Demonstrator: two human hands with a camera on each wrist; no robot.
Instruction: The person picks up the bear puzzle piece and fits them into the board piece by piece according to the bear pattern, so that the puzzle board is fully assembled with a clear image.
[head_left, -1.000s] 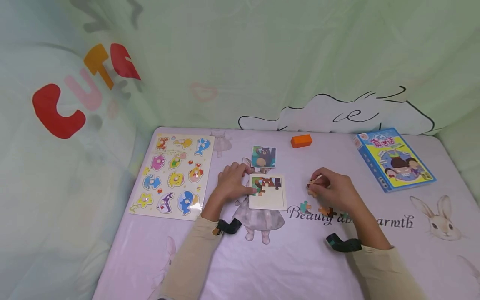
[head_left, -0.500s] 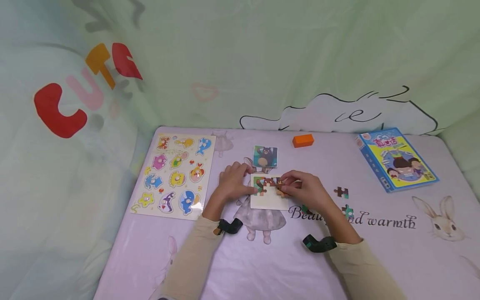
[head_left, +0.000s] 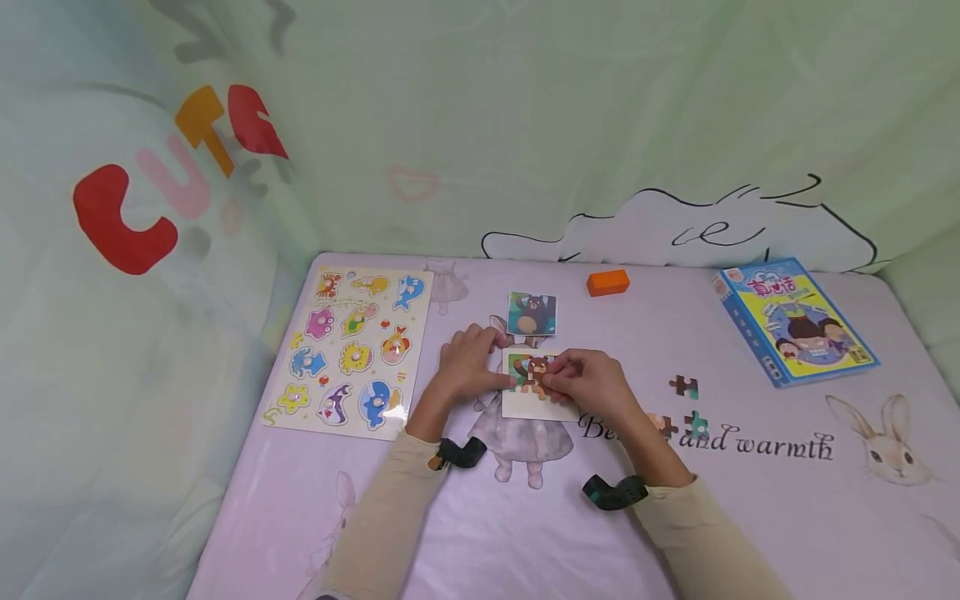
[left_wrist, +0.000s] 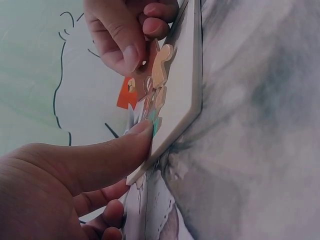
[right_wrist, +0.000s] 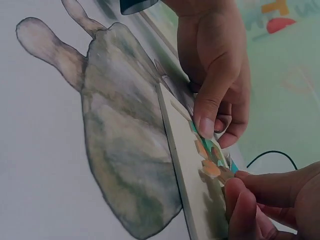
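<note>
In the head view, a small cream puzzle board (head_left: 525, 409) lies mid-table, its upper part filled with bear-picture pieces. My left hand (head_left: 468, 367) holds the board at its left edge; the left wrist view shows the thumb pressing a green piece there, fingers curled at the edge. My right hand (head_left: 596, 383) pinches a brown jigsaw piece (left_wrist: 160, 68) between thumb and fingers over the middle of the board. That piece stands slightly raised, tilted against its neighbours. Right of the hand lie loose jigsaw pieces (head_left: 684, 385), one partly hidden by the wrist.
Behind the board rests a bear picture card (head_left: 532, 314). An orange block (head_left: 608, 282) is farther back. At right lies a blue and yellow box (head_left: 802, 321); at left, a sea-animal peg board (head_left: 417, 321). Curtains close off the table's far side.
My right hand has moved left from the loose pieces to the puzzle board, bringing a brown jigsaw piece to the bear picture. My left hand has stayed at the board's left edge.
</note>
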